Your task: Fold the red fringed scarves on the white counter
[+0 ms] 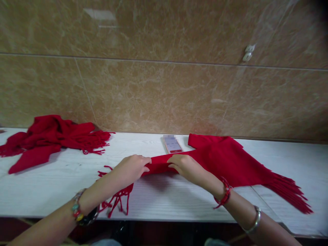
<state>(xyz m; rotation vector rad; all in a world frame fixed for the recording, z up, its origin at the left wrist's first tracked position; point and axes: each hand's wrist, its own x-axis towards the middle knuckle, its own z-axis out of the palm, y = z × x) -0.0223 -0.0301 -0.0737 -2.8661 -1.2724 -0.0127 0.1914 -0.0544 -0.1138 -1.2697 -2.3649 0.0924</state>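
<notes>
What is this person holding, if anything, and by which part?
A red fabric scarf with fringed ends: the left hand and the right hand hold its narrow stretch, left of the wider spread part.

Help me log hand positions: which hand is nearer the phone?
Right. The right hand holds a red scarf just in front of the phone; the left hand holds it farther off, to the phone's front left.

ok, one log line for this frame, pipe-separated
left hand: holding red scarf | right hand: holding same scarf | phone: screen lit, beyond scarf | second scarf: crumpled, at left on white table
</notes>
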